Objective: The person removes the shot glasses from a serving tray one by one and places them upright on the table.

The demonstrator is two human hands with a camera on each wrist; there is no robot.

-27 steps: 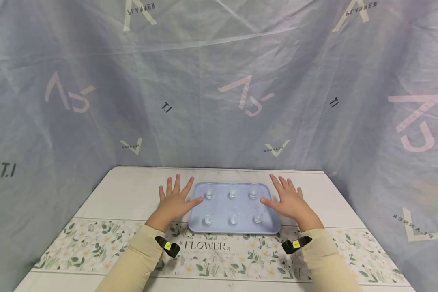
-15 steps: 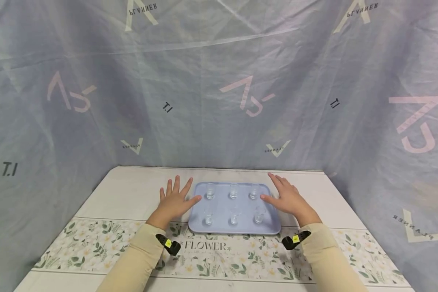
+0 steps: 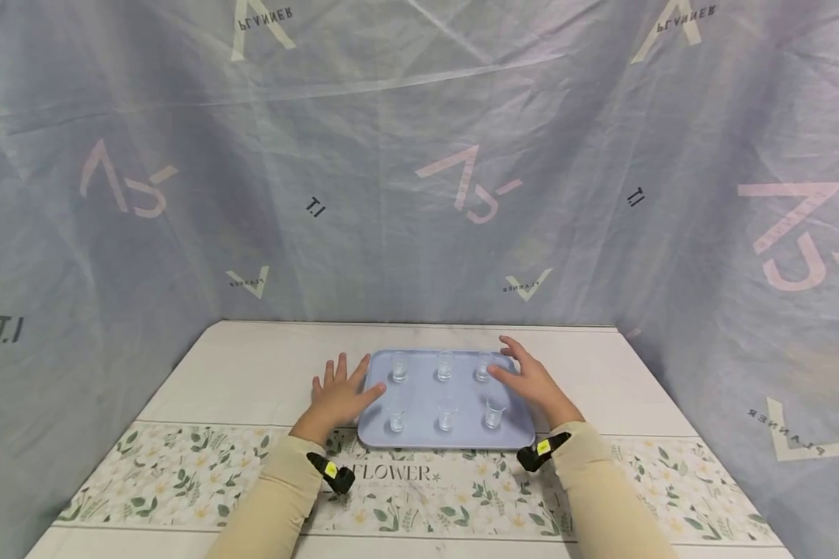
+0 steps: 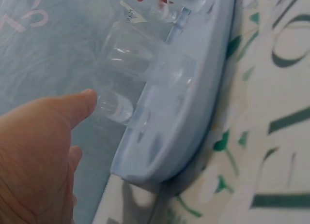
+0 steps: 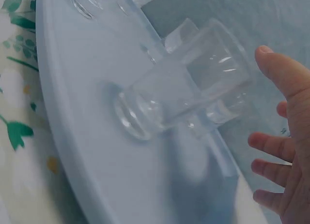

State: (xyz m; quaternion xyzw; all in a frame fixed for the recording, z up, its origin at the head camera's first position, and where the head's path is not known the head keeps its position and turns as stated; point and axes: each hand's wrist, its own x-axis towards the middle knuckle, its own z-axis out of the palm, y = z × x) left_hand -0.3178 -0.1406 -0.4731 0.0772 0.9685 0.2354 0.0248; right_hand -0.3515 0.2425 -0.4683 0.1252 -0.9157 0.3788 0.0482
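Observation:
Clear shot glasses stand upright in two rows on a light blue tray (image 3: 421,397). My left hand (image 3: 339,397) is spread at the tray's left side, its thumb reaching over the rim toward the back left glass (image 3: 399,368). On the other side, my right hand (image 3: 535,383) overlaps the tray's right rim, thumb and index finger spread around the back right glass (image 3: 483,365). In the right wrist view, the front right glass (image 5: 169,83) stands close to the camera, apart from my fingers. Neither hand holds anything.
The front left glass (image 3: 396,418), front middle glass (image 3: 447,416) and back middle glass (image 3: 444,365) share the tray. A white tablecloth (image 3: 266,373) with a flowered band (image 3: 203,470) covers the table. Grey-blue fabric (image 3: 384,233) walls off the back and sides.
My right hand has moved left over the tray's rim, its fingers drawing in toward the back right glass. The left hand has shifted slightly down and right. The glasses stay in place.

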